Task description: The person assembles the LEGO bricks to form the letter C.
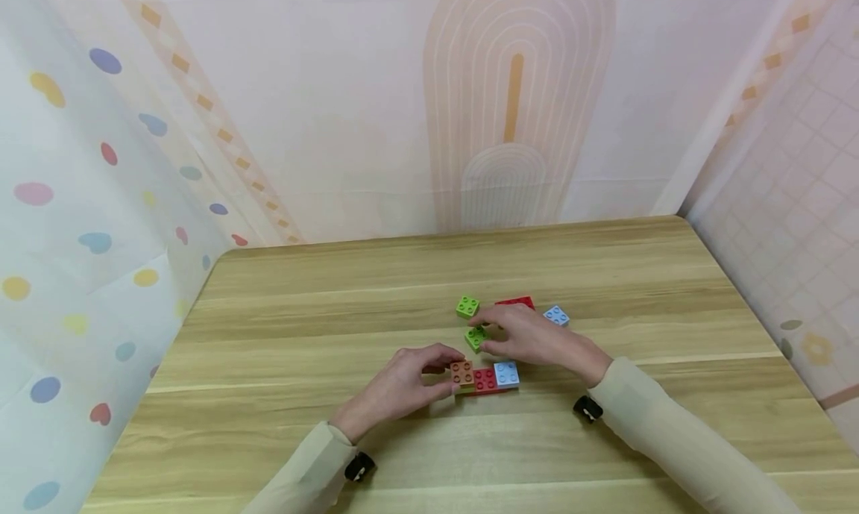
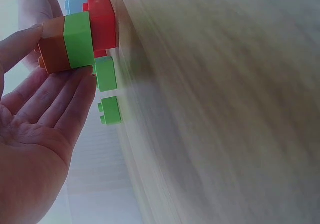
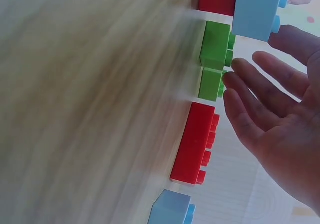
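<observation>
1. At the left, my left hand has its thumb and fingers clamped on the orange-brown four-stud brick.
2. Under that brick is the lower lime-green brick, above the left end of the long red brick; I cannot tell whether it is fully pressed down.
3. Behind this stack, the far lime-green brick lies loose on the wood-grained desk, studs up.
4. Slightly right and nearer me is the middle lime-green brick, also on the desk.
5. The mounted light-blue brick sits on the long red brick's right end.
6. Farther back lies the loose red brick, partly hidden by my right hand.
7. My right thumb and fingers are apart, close about the middle lime-green brick; I cannot tell whether they touch it.
8. Rightmost is the loose light-blue brick, just beyond my right hand.
</observation>
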The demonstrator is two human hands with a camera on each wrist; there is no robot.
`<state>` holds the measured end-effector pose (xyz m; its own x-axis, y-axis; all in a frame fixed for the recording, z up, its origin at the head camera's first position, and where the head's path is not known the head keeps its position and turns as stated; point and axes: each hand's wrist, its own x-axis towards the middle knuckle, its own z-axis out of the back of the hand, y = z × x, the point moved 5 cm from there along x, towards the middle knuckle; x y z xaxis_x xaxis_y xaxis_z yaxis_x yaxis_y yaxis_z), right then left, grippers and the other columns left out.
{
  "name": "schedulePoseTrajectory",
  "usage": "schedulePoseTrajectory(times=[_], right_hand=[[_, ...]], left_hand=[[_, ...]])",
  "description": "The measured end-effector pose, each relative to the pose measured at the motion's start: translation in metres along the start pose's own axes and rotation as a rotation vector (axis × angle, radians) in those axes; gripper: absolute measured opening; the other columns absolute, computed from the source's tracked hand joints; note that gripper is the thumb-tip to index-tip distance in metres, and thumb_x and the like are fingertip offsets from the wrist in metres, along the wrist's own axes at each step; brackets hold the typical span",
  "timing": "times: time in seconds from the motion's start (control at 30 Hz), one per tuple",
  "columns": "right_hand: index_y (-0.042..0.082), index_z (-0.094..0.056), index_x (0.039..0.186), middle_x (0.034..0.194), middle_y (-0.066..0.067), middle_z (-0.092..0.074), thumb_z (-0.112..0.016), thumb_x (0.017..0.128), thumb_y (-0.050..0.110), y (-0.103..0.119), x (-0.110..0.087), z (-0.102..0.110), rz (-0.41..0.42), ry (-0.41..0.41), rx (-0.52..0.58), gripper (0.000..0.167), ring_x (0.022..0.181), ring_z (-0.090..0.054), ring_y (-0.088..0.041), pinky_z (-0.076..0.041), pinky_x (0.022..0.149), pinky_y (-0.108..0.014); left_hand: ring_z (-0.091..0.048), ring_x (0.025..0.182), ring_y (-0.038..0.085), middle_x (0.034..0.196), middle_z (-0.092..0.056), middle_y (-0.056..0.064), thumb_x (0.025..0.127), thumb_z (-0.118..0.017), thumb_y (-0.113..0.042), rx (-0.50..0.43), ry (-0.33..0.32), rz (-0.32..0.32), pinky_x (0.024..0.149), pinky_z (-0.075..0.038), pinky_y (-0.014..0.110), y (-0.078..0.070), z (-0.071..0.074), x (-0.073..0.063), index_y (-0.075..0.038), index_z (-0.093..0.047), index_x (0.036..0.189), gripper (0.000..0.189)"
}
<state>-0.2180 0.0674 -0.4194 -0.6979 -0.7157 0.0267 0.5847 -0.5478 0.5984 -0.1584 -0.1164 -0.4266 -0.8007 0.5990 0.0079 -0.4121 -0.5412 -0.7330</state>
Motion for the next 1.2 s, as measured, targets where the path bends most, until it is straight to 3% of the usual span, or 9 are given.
schedulePoseTrajectory(times=[0.17, 0.37, 0.83, 1.07, 1.2], right_hand=[[0.01, -0.063, 0.131, 0.133, -0.003, -0.06, -0.073, 0.092, 0.021, 0.0, 0.005, -0.001, -0.005, 0.02, -0.001, 0.042, 0.12, -0.056, -0.018, -0.047, 0.101, -0.042], [0.01, -0.062, 0.133, 0.134, -0.005, -0.059, -0.073, 0.091, 0.018, -0.001, 0.01, -0.004, -0.019, 0.064, 0.006, 0.044, 0.12, -0.055, -0.019, -0.047, 0.102, -0.042], [0.006, -0.064, 0.13, 0.121, -0.003, -0.063, -0.073, 0.09, 0.009, -0.005, 0.013, -0.007, -0.064, 0.074, -0.065, 0.041, 0.098, -0.056, -0.013, -0.051, 0.09, -0.037], [0.006, -0.065, 0.127, 0.13, -0.007, -0.061, -0.072, 0.091, 0.01, -0.003, 0.006, -0.004, -0.041, 0.035, -0.06, 0.036, 0.12, -0.056, -0.022, -0.047, 0.101, -0.044], [0.007, -0.065, 0.127, 0.133, -0.008, -0.06, -0.072, 0.092, 0.011, -0.001, 0.001, -0.001, -0.037, 0.001, -0.044, 0.036, 0.124, -0.054, -0.024, -0.046, 0.102, -0.045]], left_hand=[[-0.063, 0.11, 0.013, 0.122, -0.067, 0.0, 0.092, -0.073, -0.023, -0.015, -0.001, 0.002, 0.095, -0.051, 0.029, 0.001, 0.001, -0.001, -0.012, -0.062, 0.127, 0.038], [-0.063, 0.11, 0.013, 0.123, -0.066, 0.0, 0.092, -0.073, -0.024, -0.027, -0.001, -0.004, 0.095, -0.051, 0.03, 0.003, 0.0, -0.001, -0.012, -0.062, 0.127, 0.038], [-0.063, 0.113, 0.013, 0.124, -0.067, 0.0, 0.092, -0.073, -0.023, -0.047, -0.003, 0.023, 0.096, -0.05, 0.028, 0.005, -0.001, 0.0, -0.014, -0.063, 0.126, 0.037], [-0.062, 0.114, 0.013, 0.125, -0.066, 0.0, 0.091, -0.074, -0.022, -0.053, 0.0, 0.034, 0.097, -0.049, 0.029, 0.004, -0.002, 0.001, -0.014, -0.063, 0.127, 0.038], [-0.062, 0.115, 0.014, 0.127, -0.066, 0.001, 0.091, -0.074, -0.022, -0.055, 0.003, 0.045, 0.097, -0.049, 0.029, 0.005, -0.002, 0.001, -0.014, -0.063, 0.128, 0.039]])
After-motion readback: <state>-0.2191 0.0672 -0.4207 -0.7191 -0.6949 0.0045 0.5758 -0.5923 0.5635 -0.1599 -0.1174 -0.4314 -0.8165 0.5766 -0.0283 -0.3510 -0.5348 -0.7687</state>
